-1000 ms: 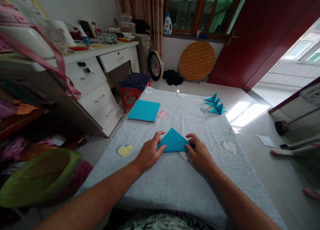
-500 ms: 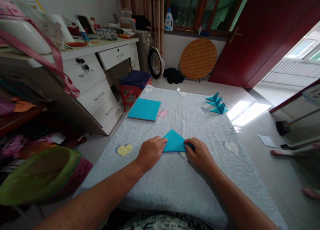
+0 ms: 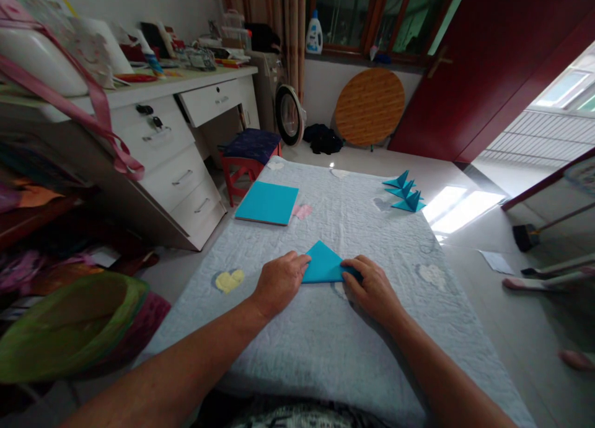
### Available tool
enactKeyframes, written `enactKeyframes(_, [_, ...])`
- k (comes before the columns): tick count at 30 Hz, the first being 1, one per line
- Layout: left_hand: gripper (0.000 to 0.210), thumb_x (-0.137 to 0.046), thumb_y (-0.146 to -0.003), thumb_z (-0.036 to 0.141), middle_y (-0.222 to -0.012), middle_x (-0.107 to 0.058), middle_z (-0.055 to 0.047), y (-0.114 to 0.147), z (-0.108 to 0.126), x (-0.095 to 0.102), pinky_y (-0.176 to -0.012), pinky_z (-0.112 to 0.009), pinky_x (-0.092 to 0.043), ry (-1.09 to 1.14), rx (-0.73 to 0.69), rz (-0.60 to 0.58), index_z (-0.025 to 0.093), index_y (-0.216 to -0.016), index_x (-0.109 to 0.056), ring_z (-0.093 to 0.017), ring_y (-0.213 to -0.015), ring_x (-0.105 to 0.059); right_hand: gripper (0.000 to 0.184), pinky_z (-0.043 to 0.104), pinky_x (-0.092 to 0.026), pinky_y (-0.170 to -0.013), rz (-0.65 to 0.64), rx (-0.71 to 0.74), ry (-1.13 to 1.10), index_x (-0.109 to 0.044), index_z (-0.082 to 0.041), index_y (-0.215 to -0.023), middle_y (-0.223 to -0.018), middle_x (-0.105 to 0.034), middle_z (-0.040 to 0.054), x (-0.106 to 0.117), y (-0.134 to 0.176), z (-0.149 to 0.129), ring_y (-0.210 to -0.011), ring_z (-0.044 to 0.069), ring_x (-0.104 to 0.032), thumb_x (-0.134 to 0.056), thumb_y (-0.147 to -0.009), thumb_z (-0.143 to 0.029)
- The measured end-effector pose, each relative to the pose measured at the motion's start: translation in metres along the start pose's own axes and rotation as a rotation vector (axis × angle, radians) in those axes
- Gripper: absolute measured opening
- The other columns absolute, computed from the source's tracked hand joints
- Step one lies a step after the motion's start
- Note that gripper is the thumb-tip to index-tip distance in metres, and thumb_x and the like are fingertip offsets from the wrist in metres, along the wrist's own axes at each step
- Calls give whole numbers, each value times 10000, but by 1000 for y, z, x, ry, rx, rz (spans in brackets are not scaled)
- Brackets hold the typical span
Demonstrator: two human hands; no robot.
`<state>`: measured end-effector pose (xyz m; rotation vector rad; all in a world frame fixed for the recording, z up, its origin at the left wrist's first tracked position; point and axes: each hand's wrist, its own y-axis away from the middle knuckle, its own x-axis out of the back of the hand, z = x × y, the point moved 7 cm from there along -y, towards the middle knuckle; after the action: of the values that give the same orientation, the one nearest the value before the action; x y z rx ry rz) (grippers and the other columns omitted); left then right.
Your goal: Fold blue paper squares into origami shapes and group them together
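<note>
A blue sheet of origami paper (image 3: pixel 322 264), folded into a triangle, lies on the cloth-covered table (image 3: pixel 325 347) with its peak pointing away from me. My left hand (image 3: pixel 281 279) grips the triangle's left corner, fingers pressed together. At the opposite corner, my right hand (image 3: pixel 370 284) pinches the paper between thumb and fingers. Both corners are hidden under my fingertips. Beyond my left hand sits a square stack of blue paper (image 3: pixel 268 203). Several folded blue paper pieces (image 3: pixel 405 192) with upright points stand in a row near the far right edge.
A red stool (image 3: pixel 250 152) with a dark cushion touches the table's far left corner area. To the left stands a white desk (image 3: pixel 171 155) with drawers. A bin with a green liner (image 3: pixel 74 329) is low at the left. A broom (image 3: pixel 525 237) lies right.
My view has shifted very slightly. Both hands stay at the triangle's corners, and the folded paper shows no clear change.
</note>
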<state>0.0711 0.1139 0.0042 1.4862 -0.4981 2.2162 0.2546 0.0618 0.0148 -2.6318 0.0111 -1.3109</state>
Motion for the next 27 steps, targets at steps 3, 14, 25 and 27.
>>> enactKeyframes(3, [282,-487,-1000,260,-1017,-694,-30,-1,0,-1,-807,-284,-510,-11,9,-9,269,-1213,-671,-189,-918,-674,215,343,-443,-779,-1,12,-2,-683,-172,-1040,-894,-651,71,0,0,0,-826,207,-606,-517,-928,-250])
enactKeyframes(14, [274,-475,-1001,252,-1008,-686,-36,4,5,1,-807,-275,-521,52,-101,-4,251,-1195,-669,-182,-910,-678,166,334,-453,-768,-24,5,-46,-675,-192,-964,-877,-671,58,6,0,2,-812,198,-621,-522,-903,-213])
enactKeyframes(25, [267,-481,-971,200,-979,-686,-40,9,11,-3,-759,-281,-521,16,-178,-36,235,-1164,-662,-183,-840,-677,153,315,-448,-743,-77,22,-34,-658,-193,-897,-846,-678,48,7,5,1,-777,190,-626,-506,-886,-177])
enactKeyframes(27, [277,-474,-965,189,-980,-687,-43,9,10,-3,-770,-279,-522,16,-164,-31,233,-1169,-656,-182,-852,-675,160,314,-447,-739,-75,23,-34,-657,-193,-895,-849,-679,49,6,5,0,-776,189,-627,-497,-895,-183])
